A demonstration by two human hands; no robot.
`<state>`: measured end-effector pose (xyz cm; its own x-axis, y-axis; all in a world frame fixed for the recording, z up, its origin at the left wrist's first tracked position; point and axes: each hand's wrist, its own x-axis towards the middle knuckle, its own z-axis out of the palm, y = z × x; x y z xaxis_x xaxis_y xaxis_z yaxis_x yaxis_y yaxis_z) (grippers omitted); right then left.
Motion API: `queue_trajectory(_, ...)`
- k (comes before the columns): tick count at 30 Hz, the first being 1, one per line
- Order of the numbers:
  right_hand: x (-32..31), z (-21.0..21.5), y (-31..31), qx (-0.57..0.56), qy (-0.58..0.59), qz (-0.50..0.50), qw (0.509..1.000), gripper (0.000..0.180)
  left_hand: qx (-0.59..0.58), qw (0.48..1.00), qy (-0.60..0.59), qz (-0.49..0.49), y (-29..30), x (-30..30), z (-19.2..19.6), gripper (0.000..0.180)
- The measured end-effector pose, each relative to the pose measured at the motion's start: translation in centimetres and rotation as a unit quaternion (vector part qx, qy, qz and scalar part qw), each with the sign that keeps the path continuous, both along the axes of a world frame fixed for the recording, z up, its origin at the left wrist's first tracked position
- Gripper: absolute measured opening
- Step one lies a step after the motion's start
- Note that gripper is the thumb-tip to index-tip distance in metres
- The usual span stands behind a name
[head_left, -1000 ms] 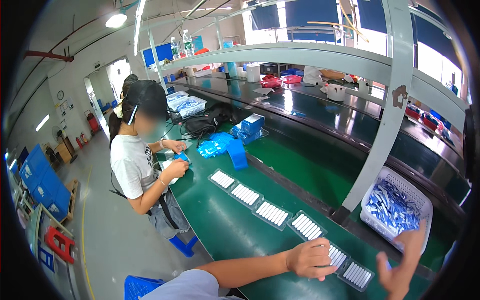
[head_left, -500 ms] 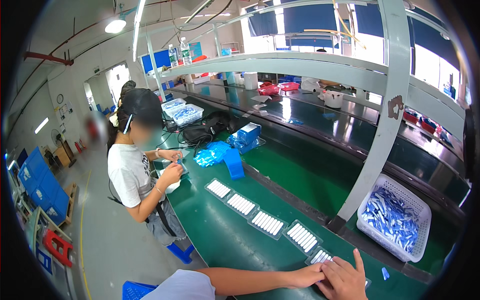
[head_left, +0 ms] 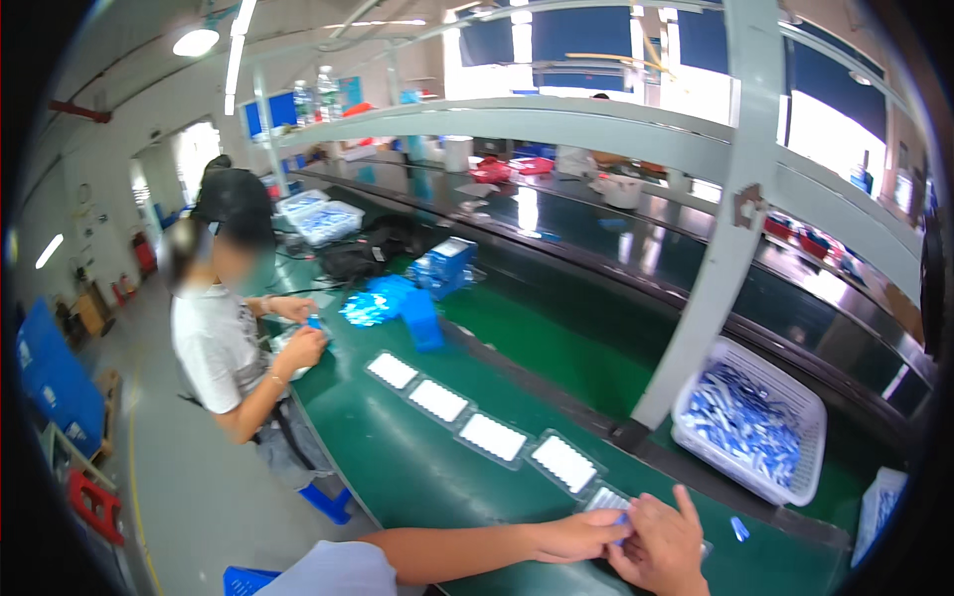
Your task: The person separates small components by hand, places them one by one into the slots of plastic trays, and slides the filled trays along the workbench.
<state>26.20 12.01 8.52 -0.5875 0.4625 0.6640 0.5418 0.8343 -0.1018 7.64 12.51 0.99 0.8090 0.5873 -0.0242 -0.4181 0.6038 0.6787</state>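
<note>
My left hand [head_left: 578, 537] reaches in from the lower edge, its fingertips closed on a small blue piece [head_left: 623, 519]. My right hand [head_left: 664, 544] meets it there with bent fingers pinching at the same piece and one finger raised. Most of the piece is hidden by fingers, and its exact kind cannot be made out. Beneath my hands lies a clear plastic tray [head_left: 606, 499] with white strips, partly covered. Similar trays, among them a tray [head_left: 564, 464] just beyond, run in a line away to the left on the green table [head_left: 467, 512].
A white basket [head_left: 679, 417] heaped with blue-and-white pieces stands right of a grey post [head_left: 686, 328]. One loose blue piece [head_left: 739, 528] lies right of my hands. Blue packets [head_left: 421, 323] lie farther along the table. At left a co-worker [head_left: 214, 338] sits handling something small.
The view has shifted, so the table and co-worker sit farther left in it. Between my fingertips a blue piece now shows; earlier my hands overlapped with none visible.
</note>
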Motion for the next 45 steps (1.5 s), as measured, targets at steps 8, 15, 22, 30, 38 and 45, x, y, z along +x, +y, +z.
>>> queue_trajectory(8, -0.4, -1.2, 0.3, -0.008, 0.006, 0.001, 1.0, 0.061, 0.034, 0.988, 0.149, 0.037, 0.1, -0.5, 1.7, 0.043)
queue_trajectory(15, 0.1, 0.2, -0.3, -0.024, -0.037, -0.017, 0.999, 0.065, 0.085, 0.979, 0.168, 0.082, -0.1, 0.0, 2.0, 0.04)
queue_trajectory(22, 3.6, 9.0, -6.3, -0.145, 0.03, 0.027, 0.989, 0.047, 0.121, 0.984, 0.106, 0.08, 0.0, -0.2, 0.7, 0.029)
queue_trajectory(30, 12.2, -5.2, -22.9, -0.82, 0.07, 0.339, 0.457, 0.031, 0.15, 0.982, 0.104, 0.058, -0.6, 0.1, 1.7, 0.024)
queue_trajectory(38, 13.1, -30.4, -37.2, -0.693, 0.408, -0.338, 0.489, 0.03, 0.194, 0.973, 0.115, 0.056, -1.2, 1.5, 1.8, 0.026)
queue_trajectory(45, 9.7, -29.4, -32.5, -0.536, 0.409, -0.368, 0.641, 0.05, 0.205, 0.966, 0.128, 0.095, -2.0, 0.9, 1.7, 0.024)
